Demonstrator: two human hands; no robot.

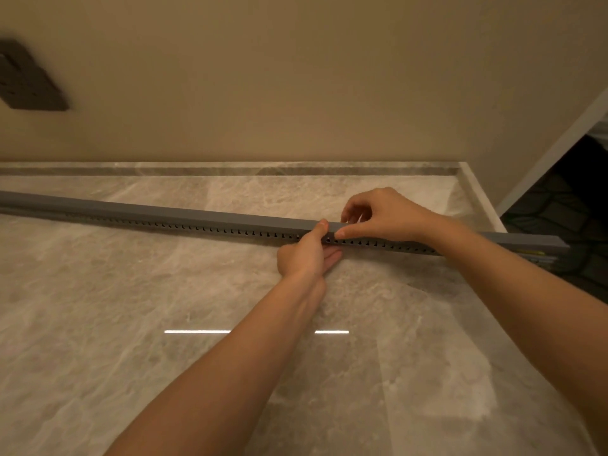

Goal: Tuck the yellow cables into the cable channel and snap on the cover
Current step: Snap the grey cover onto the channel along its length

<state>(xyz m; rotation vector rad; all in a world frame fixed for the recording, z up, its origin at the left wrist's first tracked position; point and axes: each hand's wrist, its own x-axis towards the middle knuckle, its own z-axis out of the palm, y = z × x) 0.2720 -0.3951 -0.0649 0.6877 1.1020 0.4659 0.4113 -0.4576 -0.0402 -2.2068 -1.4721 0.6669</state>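
Grey cover (184, 214) sits along slotted cable channel (230, 232) on marble counter (131, 291). Left hand (304, 256) pinches cover edge, thumb on top, seemingly steadying. Right hand (378, 213), fingers curled over cover, apparently presses to snap. Yellow cables (531, 254) peek from right end.

Surface (131, 307): polished veined stone, glossy enough to mirror a strip light. Cable channel (230, 232): matt grey plastic with a slotted side wall. Cover (197, 216): smooth matt grey plastic. Wall (296, 77): matt beige finish.
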